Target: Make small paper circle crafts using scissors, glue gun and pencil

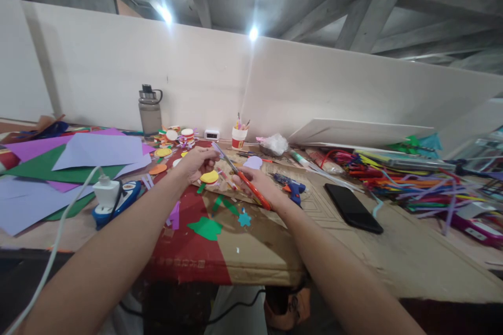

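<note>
My right hand (261,186) is closed round the red-orange handles of a pair of scissors (231,164), whose blades point up and left. The blade tips reach close to a small strip of light purple paper (216,149) pinched in my left hand (200,161). Just below my left hand lies a yellow paper disc (209,177) on a small round piece. Green paper scraps (208,227) and a teal paper flower (244,219) rest on the cardboard in front of me. A blue hot glue gun (294,188) lies right of my right hand.
Purple and green paper sheets (100,152) and a blue power strip (128,196) with a white plug are at left. A bottle (150,112) and a paper cup (238,137) stand behind. At right are a black phone (351,207) and colourful pipe cleaners (408,186).
</note>
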The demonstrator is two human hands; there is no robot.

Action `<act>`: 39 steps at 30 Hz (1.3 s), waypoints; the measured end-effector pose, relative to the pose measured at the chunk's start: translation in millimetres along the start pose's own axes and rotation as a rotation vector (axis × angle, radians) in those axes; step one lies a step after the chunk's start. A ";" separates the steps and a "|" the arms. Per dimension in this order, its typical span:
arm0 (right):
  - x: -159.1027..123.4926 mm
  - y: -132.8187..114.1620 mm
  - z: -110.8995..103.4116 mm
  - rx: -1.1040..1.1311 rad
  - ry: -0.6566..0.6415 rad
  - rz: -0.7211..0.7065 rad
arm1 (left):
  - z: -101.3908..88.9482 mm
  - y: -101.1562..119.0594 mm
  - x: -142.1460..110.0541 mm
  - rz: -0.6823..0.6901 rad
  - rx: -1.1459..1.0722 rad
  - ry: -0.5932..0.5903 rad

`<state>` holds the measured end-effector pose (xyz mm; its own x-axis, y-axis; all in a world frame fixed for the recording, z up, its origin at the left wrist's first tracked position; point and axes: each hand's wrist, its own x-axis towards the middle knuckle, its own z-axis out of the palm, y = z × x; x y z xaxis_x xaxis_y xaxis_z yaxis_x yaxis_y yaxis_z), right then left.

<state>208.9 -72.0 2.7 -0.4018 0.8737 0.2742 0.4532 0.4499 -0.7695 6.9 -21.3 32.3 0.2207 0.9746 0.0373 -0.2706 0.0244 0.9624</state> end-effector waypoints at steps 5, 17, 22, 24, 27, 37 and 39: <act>-0.6 -2.8 -0.7 -0.009 0.007 0.002 | -0.2 -0.5 0.0 0.002 0.007 -0.005; -5.7 -18.6 -1.3 -0.020 0.031 0.009 | -2.9 -2.5 2.7 0.018 0.003 -0.028; -3.8 -17.2 -1.4 -0.023 0.029 -0.003 | -3.2 -2.1 2.6 0.009 -0.008 -0.030; -2.9 -16.0 -1.8 -0.025 0.027 -0.002 | -2.7 -1.5 2.0 0.003 -0.016 -0.029; -2.4 -13.7 -2.1 -0.039 0.025 -0.006 | -2.1 -0.8 1.2 -0.003 -0.017 -0.033; -2.0 -9.3 -2.6 -0.052 0.025 -0.028 | -2.6 -0.8 1.0 -0.017 -0.042 -0.044; -2.1 -8.8 -2.5 -0.033 0.024 -0.026 | -1.8 -0.2 0.2 -0.017 -0.050 -0.044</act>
<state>207.8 -77.4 10.4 -0.3950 0.8656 0.3077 0.4688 0.4780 -0.7428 5.3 -20.8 31.6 0.2667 0.9632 0.0342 -0.3124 0.0528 0.9485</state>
